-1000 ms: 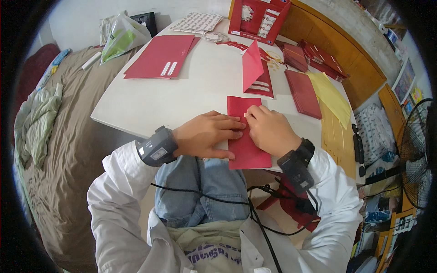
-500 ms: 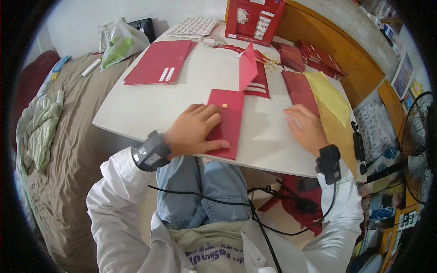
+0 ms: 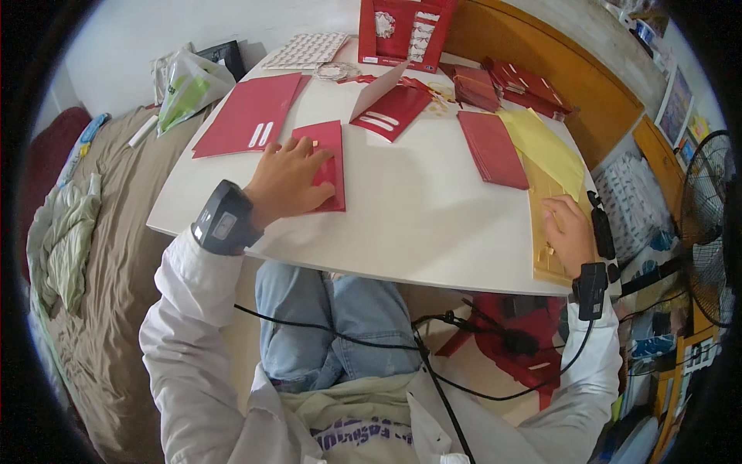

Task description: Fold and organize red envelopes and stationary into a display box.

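My left hand [image 3: 287, 179] lies spread on a narrow red folded card or envelope [image 3: 331, 158], on the table's left half. A small yellowish square [image 3: 315, 143] shows on the card beside my fingertips; the palm covers the card's left part. At the right edge, my right hand [image 3: 568, 232] rests over a gold-yellow sheet [image 3: 547, 267], fingers curled together. Whatever is between those fingertips is hidden. Small shiny gold bits [image 3: 550, 251] lie by its thumb. Beyond my left hand sits another red card [image 3: 394, 108] with its flap raised and two white strips on it.
Large red sheets [image 3: 239, 116] lie at the far left of the white table [image 3: 410, 224]. A stack of dark red envelopes [image 3: 495, 151] and a yellow sheet [image 3: 545, 147] are at right. A red display box [image 3: 406, 35] stands at the back. Black cables [image 3: 340, 334] cross my lap.
My left hand has slid the narrow red card left and away from the table's front edge. My right hand has moved right, onto the gold-yellow sheet. The raised-flap card now lies turned and farther left.
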Demonstrator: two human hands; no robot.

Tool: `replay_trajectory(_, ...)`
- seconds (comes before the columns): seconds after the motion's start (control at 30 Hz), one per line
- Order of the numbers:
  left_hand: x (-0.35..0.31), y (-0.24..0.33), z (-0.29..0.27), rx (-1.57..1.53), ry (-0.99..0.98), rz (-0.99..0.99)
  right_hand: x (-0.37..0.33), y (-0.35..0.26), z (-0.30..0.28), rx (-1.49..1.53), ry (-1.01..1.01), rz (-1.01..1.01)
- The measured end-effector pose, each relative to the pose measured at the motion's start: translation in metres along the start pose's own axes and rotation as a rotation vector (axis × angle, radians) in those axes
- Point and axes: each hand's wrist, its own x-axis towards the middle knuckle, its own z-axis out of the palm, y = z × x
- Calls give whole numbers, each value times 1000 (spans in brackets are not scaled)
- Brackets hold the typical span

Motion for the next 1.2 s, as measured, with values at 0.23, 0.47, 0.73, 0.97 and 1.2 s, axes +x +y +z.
replay_trajectory(0.23,43,-3,19,101,-138,-201,-12,11,-2,-9,-2,22)
replay_trajectory(0.47,80,-8,32,58,-44,-269,-20,17,-13,19,19,44)
replay_trajectory(0.73,82,2,38,-28,73,135,-26,17,-20,-45,46,-14)
replay_trajectory(0.97,82,41,34,21,190,284,-26,21,-17,-51,63,16)
replay_trajectory(1.2,118,63,36,-442,204,-327,-24,11,-16,-23,53,10)
